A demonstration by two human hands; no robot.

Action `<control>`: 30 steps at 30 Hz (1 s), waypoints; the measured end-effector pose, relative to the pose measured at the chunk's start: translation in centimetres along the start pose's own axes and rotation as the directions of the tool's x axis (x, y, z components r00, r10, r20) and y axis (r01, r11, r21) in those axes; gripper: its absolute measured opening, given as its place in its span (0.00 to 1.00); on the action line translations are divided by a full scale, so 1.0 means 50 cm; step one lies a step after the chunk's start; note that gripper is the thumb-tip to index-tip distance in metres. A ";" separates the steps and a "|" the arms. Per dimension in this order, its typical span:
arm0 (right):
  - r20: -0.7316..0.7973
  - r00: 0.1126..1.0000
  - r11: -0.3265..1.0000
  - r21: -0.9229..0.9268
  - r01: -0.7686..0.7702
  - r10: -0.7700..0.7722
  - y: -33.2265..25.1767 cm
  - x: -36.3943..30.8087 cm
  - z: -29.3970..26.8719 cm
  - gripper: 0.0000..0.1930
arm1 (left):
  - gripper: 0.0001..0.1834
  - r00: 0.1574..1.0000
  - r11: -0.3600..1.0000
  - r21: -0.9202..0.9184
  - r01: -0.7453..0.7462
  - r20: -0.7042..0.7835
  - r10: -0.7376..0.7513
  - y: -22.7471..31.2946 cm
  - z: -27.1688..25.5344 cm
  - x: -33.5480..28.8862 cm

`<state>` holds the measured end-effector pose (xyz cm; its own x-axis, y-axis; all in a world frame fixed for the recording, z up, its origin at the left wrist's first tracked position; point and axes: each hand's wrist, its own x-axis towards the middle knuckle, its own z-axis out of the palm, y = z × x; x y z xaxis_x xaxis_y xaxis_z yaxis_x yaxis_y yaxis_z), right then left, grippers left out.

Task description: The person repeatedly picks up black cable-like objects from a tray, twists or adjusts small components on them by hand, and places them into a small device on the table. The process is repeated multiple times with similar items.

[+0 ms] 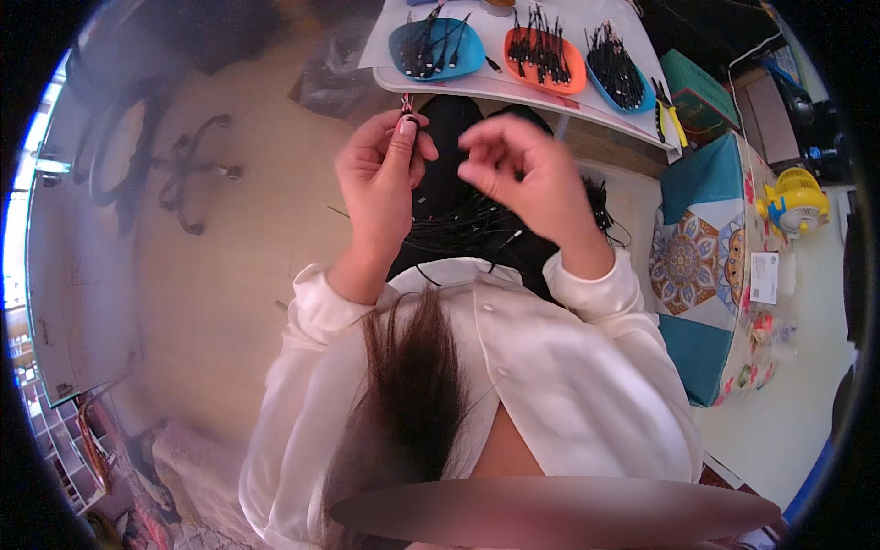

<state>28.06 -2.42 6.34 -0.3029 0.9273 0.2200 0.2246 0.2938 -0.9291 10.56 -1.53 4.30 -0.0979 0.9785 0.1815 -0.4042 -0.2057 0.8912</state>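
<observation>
Between the thumb and fingers of my left hand (380, 170) is a black cable end (409, 117), upright, with thin bare-looking wires fanning from its top. The rest of that cable is hidden by the hand. My right hand (530, 174) hovers a short way to the right, slightly blurred, its thumb and curled fingers apart and nothing visible in them. Across my lap lies a loose bundle of black cables (449, 234), some with small light-coloured tips.
Ahead stands a white table (458, 89) bearing a teal tray (475, 57), an orange tray (576, 84) and a blue tray (642, 108), each with black cables. Yellow-handled pliers (676, 124) lie at its right edge. A patterned box seat (698, 353) and yellow fan (796, 197) are on the right.
</observation>
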 end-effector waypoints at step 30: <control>-0.211 0.974 0.905 0.394 0.161 -0.081 0.004 0.030 -0.023 0.06 | 0.08 0.970 0.976 -0.112 0.185 0.179 -0.163 0.028 0.060 -0.018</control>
<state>28.74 -0.69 6.82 -0.1177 0.9285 0.3522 -0.2103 0.3233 -0.9226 12.79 -2.66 6.64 0.1341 0.9853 0.1055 -0.5150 -0.0217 0.8569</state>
